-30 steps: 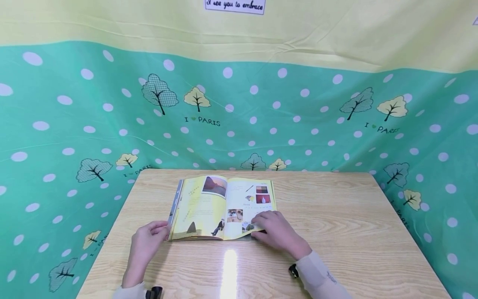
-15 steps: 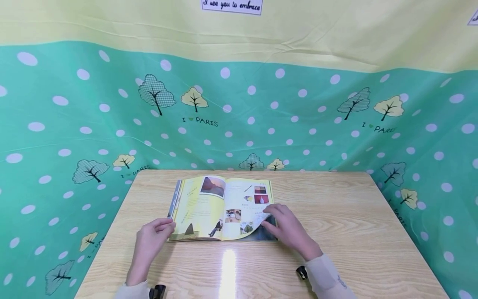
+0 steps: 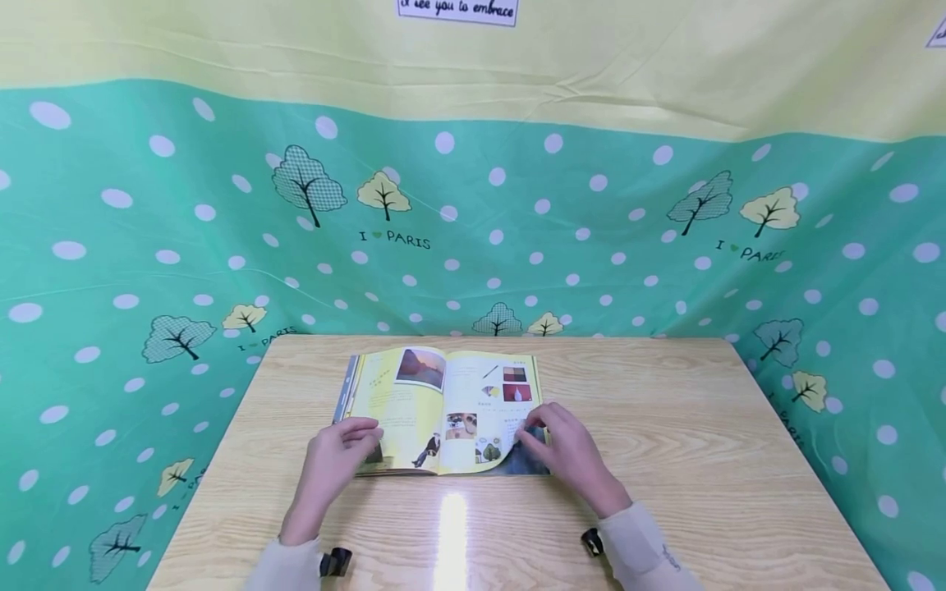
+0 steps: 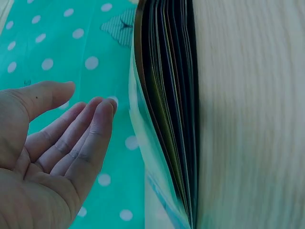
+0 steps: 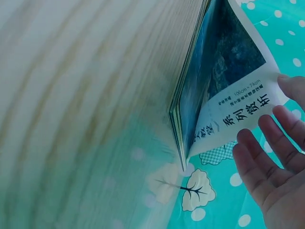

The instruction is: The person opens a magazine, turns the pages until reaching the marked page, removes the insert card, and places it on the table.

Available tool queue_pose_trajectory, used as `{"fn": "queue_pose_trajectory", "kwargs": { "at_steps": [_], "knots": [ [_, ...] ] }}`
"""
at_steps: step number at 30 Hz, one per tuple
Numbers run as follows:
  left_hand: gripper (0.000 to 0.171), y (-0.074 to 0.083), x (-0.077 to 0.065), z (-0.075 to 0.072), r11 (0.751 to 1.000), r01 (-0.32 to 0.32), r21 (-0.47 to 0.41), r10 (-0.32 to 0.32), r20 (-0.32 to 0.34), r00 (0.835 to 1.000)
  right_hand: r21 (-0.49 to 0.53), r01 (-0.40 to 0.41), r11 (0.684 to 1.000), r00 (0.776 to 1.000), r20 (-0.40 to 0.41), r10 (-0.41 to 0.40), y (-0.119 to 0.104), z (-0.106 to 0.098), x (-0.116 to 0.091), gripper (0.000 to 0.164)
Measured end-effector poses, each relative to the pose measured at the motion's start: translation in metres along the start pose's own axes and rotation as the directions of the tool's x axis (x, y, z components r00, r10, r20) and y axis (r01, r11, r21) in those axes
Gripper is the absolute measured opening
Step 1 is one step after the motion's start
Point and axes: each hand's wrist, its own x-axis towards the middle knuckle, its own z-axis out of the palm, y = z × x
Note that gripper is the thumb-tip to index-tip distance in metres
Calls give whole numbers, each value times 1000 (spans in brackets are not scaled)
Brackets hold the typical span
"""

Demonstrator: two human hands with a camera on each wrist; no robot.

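An open picture book (image 3: 406,414) lies on the wooden table. My right hand (image 3: 572,451) pinches the lower right corner of the right-hand page (image 3: 469,386), which curls up and bares a dark picture (image 3: 528,462) on the sheet below. In the right wrist view the lifted page (image 5: 238,114) shows its underside, with a dark blue picture and printed characters, at the tips of the thumb and fingers. Over the lower left page is my left hand (image 3: 332,468), holding nothing; the left wrist view shows its thumb and fingers apart, beside the book's page edges (image 4: 167,105).
The wooden table (image 3: 665,443) extends to both sides of the book. A green dotted cloth (image 3: 547,254) printed with trees hangs behind the table and at its sides. A bright light reflection (image 3: 452,542) shows on the table in front of the book.
The left hand has left the book's left edge and moved right over the left page. The right hand has lifted the lower right page corner, baring the dark picture below.
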Motion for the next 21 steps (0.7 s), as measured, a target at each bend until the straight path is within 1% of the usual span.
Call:
{"fn": "queue_pose_trajectory", "kwargs": {
  "at_steps": [5, 9, 12, 16, 21],
  "knots": [
    [24, 11, 5, 15, 997, -74, -28, 74, 22, 997, 17, 80, 997, 996, -39, -80, -1, 3, 1, 18],
    [23, 22, 8, 28, 994, -99, -49, 102, 52, 993, 16, 122, 992, 991, -55, -121, -3, 4, 4, 19],
    [23, 29, 9, 36, 993, -105, -54, 110, 88, 990, 19, 130, 991, 991, -41, -129, -5, 3, 6, 19],
    [22, 36, 11, 46, 990, -128, -62, 135, 124, 983, 54, 144, 988, 990, -5, -144, -7, 2, 7, 17],
    [20, 44, 13, 57, 986, -154, -65, 162, 160, 974, 100, 207, 973, 978, 16, -209, -8, 7, 8, 17]
  ]
}}
